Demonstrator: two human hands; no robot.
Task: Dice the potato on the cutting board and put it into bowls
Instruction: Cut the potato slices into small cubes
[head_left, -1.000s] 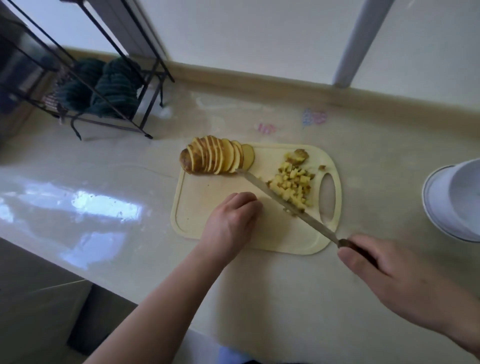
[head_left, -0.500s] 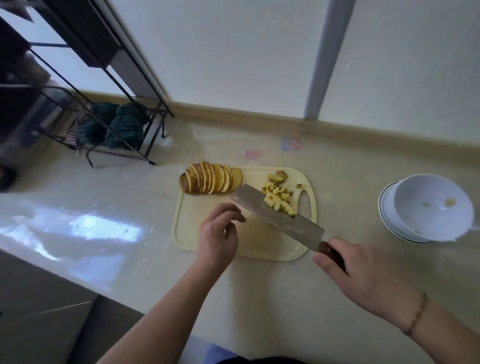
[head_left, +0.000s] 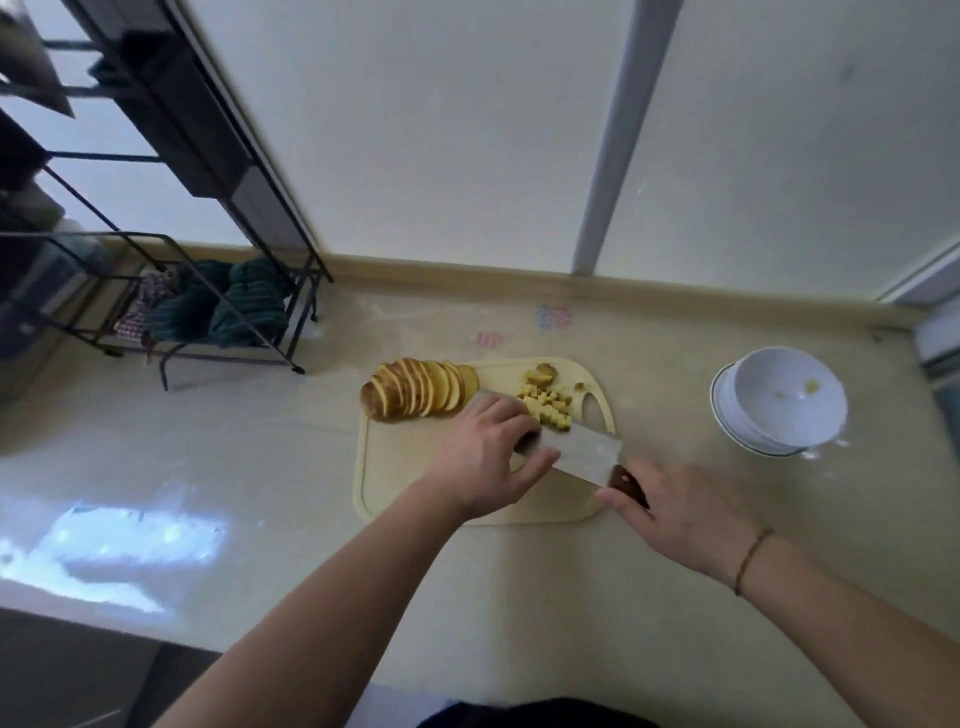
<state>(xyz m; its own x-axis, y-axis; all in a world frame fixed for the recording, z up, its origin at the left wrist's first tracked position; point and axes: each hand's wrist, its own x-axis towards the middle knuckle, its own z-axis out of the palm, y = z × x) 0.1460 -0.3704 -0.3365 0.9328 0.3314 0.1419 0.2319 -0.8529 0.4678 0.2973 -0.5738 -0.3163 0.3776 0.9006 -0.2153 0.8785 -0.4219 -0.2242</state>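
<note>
A pale yellow cutting board (head_left: 395, 467) lies on the counter. At its far left sits the potato (head_left: 415, 397), cut into a row of slices. A pile of potato dice (head_left: 548, 410) lies at the far right of the board. My right hand (head_left: 680, 512) grips the dark handle of a cleaver (head_left: 587, 454), whose blade lies nearly flat across the board beside the dice. My left hand (head_left: 488, 457) lies over the front part of the blade, thumb on the flat steel, fingers bent down next to the dice with their tips hidden. A stack of white bowls (head_left: 779, 400) stands to the right, the top bowl holding a few scraps.
A black wire rack (head_left: 218, 291) with dark green cloths stands at the back left against the wall. The counter's front edge runs below my forearms. A raised ledge borders the counter at the back.
The cleaver has tipped from edge-down to nearly flat beside the dice. My left hand moved right from the bare board onto the blade. The camera has tilted up, bringing the bowls fully into view.
</note>
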